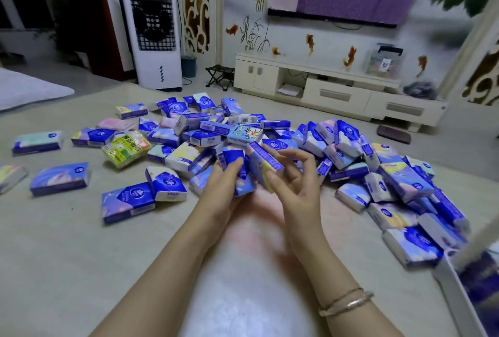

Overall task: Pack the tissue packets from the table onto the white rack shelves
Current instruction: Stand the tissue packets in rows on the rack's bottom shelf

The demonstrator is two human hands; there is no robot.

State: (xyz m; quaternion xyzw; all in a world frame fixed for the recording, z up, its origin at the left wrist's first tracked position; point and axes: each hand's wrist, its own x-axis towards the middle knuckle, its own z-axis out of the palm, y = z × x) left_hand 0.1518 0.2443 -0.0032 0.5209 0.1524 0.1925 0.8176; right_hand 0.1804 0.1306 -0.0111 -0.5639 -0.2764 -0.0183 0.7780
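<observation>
From where I sit, the desk point(67, 255) carries everything, and the pile point(270, 142) of tissue packets is my landmark. It sprawls across the far half of the desk, with strays lying well apart to its left. The rack point(456, 290) shows only as a blurred white frame at the pile's near right edge, with some packets seemingly already in it; I cannot see its shelves.

At the pile's near edge, my left hand point(224, 185) has its fingers curled round a small bundle point(240, 172) of blue packets. My right hand point(291, 174) is beside it, fingers loosely spread, the thumb and fingertips resting on a tilted packet point(263, 165) that leans against the bundle.

My worries, biggest first. The pile is loose and heaped, so pulling the bundle out could drag neighbours along and push packets on its right side against the rack frame. Next, the bundle is several slick wrapped packets held in one hand; I judge the outer ones could slide free as it lifts. Last, the tilted packet is only touched, not gripped, so it may topple back into the pile unless the right hand closes on it first.
</observation>
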